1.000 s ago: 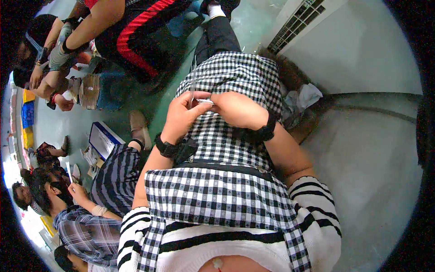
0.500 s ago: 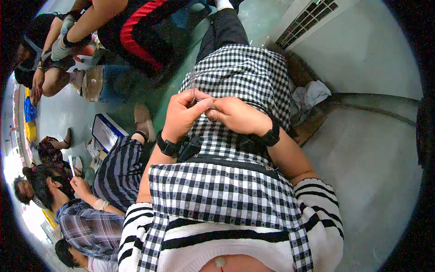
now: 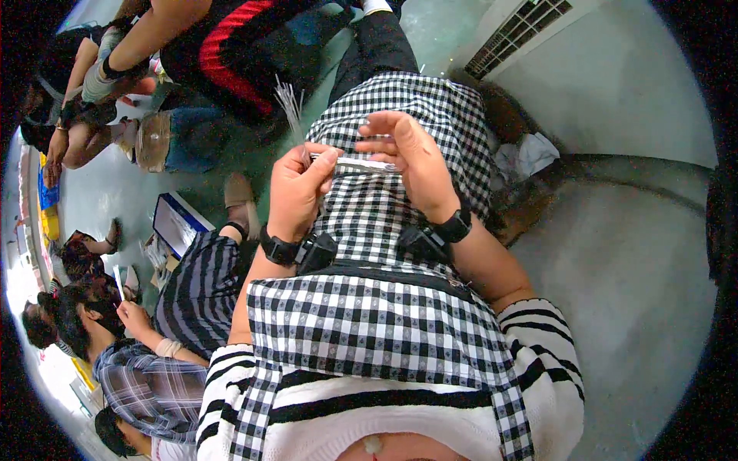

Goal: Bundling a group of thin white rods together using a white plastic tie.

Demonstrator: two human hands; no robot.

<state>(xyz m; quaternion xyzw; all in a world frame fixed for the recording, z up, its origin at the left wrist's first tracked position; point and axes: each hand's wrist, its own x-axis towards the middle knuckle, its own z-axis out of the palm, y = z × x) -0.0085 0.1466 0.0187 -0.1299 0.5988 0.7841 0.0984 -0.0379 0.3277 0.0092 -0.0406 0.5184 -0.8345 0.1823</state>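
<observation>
My left hand (image 3: pixel 298 188) is closed around a thin white strip (image 3: pixel 367 164) that lies across my lap, and thin pale strands (image 3: pixel 289 104) stick up above the fist. My right hand (image 3: pixel 407 161) is at the strip's other end, palm turned toward me, fingers loosely curled over it. Both wrists wear black bands (image 3: pixel 278 249). Under the hands is a black-and-white checked apron (image 3: pixel 384 215) covering my lap and chest.
Several other people sit on the grey floor (image 3: pixel 615 253) at my left, one in a striped top (image 3: pixel 201 286), one in plaid (image 3: pixel 142 384). A blue-edged box (image 3: pixel 175 224) lies near them. A white vented unit (image 3: pixel 530 31) stands at the upper right beside crumpled white cloth (image 3: pixel 526 157).
My hands have parted slightly; the right hand has turned palm-up and the white strip now shows between them. The view has tilted a little.
</observation>
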